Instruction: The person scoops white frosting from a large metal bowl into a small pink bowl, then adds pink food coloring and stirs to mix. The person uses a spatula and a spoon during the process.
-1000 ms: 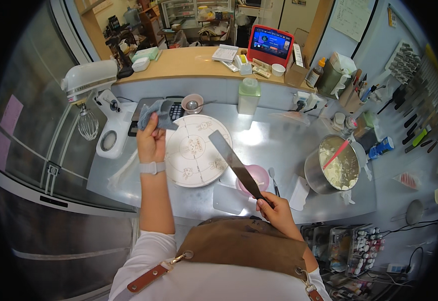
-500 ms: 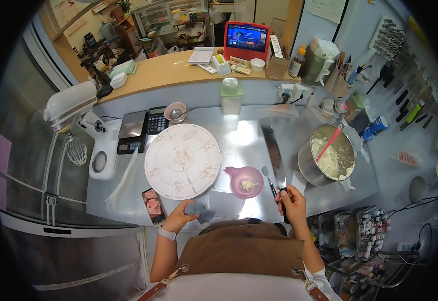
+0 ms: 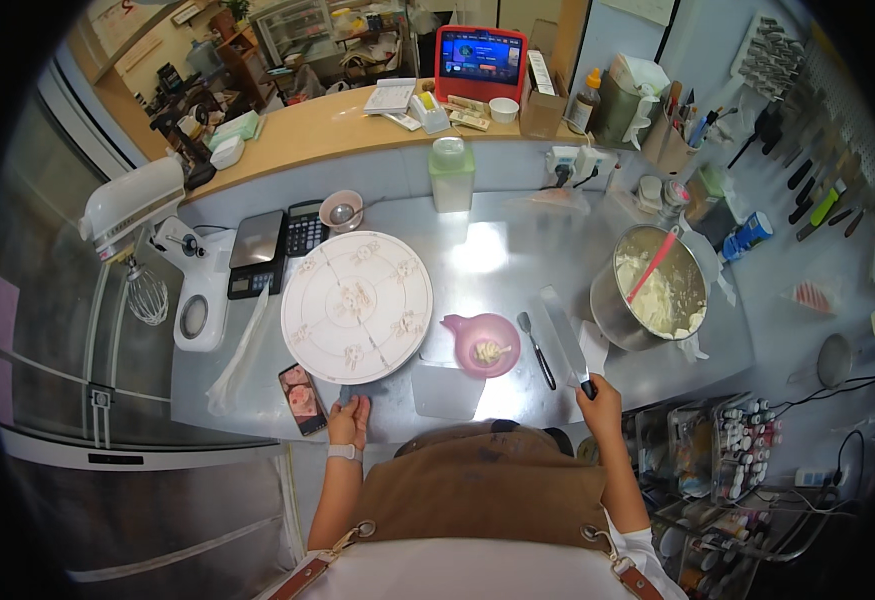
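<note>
My right hand (image 3: 600, 404) is closed round the black handle of a long-bladed knife (image 3: 564, 332), its blade pointing away over the steel table. My left hand (image 3: 348, 420) is at the near edge of the round white turntable (image 3: 357, 308), which has printed rings and small figures. Its fingers are closed on a small grey-blue piece (image 3: 345, 394), mostly hidden, that looks like cloth. Between my hands a pink spouted bowl (image 3: 468, 331) holds a little pale cream. Beside it lie a dark-handled spatula (image 3: 537, 352) and a flat translucent sheet (image 3: 448, 393).
At right stands a steel pot (image 3: 605, 305) of cream with a red spatula (image 3: 654, 264). A phone (image 3: 302, 400), a scale (image 3: 257, 251) and a stand mixer (image 3: 204, 295) are at left. A green-lidded canister (image 3: 451, 178) stands at the back, below a wooden ledge (image 3: 347, 130).
My left hand has moved left with the grey-blue piece, below the turntable's near edge. The knife has shifted toward me and right, its blade now lower and more tilted. The turntable has turned.
</note>
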`<action>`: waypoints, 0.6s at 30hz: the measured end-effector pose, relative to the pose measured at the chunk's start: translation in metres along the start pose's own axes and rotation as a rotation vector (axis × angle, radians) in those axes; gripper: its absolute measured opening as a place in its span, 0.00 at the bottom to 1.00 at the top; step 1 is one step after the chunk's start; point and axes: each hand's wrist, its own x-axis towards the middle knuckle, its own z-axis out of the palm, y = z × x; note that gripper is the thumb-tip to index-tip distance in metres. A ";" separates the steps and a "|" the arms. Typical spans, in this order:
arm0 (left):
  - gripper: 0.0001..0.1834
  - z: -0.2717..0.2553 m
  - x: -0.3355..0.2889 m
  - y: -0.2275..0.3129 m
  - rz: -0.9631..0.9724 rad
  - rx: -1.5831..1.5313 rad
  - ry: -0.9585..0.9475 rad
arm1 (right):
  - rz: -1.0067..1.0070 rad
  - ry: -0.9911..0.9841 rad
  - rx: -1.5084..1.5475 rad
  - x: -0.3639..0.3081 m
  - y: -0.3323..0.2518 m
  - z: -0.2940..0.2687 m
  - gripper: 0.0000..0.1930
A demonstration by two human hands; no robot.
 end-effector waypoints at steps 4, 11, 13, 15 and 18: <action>0.30 -0.008 0.002 0.009 0.044 0.069 -0.020 | -0.021 0.052 -0.103 0.007 0.025 0.013 0.19; 0.25 -0.026 -0.003 0.023 0.073 0.369 0.105 | -0.060 0.141 -0.183 0.020 0.054 0.038 0.18; 0.22 -0.029 -0.005 0.022 0.067 0.398 0.115 | -0.046 0.129 -0.175 0.023 0.055 0.046 0.19; 0.19 -0.029 -0.007 0.020 0.085 0.419 0.111 | -0.049 0.117 -0.175 0.026 0.052 0.053 0.19; 0.20 -0.026 -0.010 0.016 0.103 0.461 0.106 | -0.063 0.108 -0.131 0.031 0.044 0.062 0.20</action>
